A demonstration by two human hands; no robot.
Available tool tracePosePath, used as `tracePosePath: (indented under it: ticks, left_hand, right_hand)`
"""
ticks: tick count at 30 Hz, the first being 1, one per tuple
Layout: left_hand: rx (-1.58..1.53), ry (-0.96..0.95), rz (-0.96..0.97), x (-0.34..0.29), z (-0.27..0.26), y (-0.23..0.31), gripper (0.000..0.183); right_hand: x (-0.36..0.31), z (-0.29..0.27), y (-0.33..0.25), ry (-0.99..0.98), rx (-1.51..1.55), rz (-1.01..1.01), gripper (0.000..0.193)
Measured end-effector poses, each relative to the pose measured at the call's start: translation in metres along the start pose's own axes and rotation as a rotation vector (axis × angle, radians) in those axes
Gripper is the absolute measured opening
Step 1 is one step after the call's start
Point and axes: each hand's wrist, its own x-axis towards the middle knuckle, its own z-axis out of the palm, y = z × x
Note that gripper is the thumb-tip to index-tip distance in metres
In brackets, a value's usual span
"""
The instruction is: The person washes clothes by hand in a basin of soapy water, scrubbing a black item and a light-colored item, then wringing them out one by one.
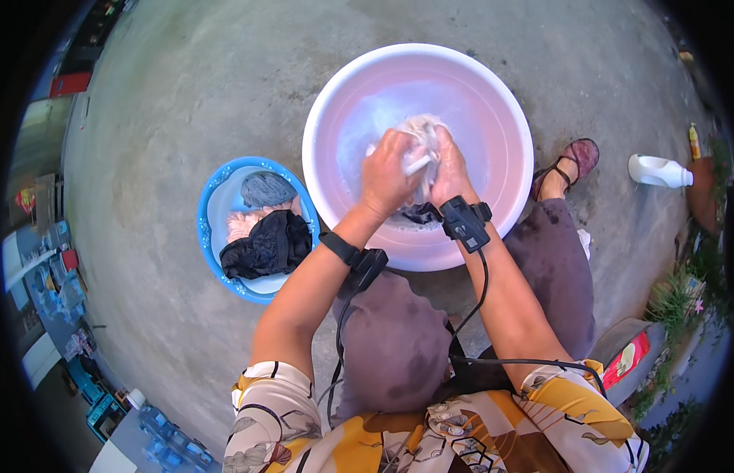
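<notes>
A large pale pink basin (418, 55) with a white rim stands on the floor in front of me, holding cloudy, sudsy water. Over its middle, my left hand (389, 175) and my right hand (450, 167) are both closed round a bunched, wet, whitish cloth (421, 126). A white, narrow strip shows between the hands; whether it is a fold of the cloth or a separate thing I cannot make out. Below the hands, a dark cloth (420, 213) lies partly in the water. The fingertips are partly hidden by the cloth.
Left of the big basin sits a blue basin (205, 225) with a black garment (268, 246), a pink cloth (242, 224) and a grey-blue cloth (267, 189). A white bottle (659, 170) lies at right, beyond my sandalled foot (576, 163). Black cables (481, 292) hang from my wristbands.
</notes>
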Motion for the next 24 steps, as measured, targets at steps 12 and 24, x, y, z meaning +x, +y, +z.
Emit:
tracePosePath:
  ticks: [12,24]
  left_hand:
    - [0.486,-0.637,-0.29,-0.012,0.04,-0.056,0.073]
    - [-0.102,-0.583,-0.237,-0.015,0.008,0.012,0.049]
  right_hand:
    - [0.029,-0.144,0.024,0.483,-1.18,-0.214,0.082]
    - [0.031,-0.102,0.025,-0.072,0.003,0.165,0.05]
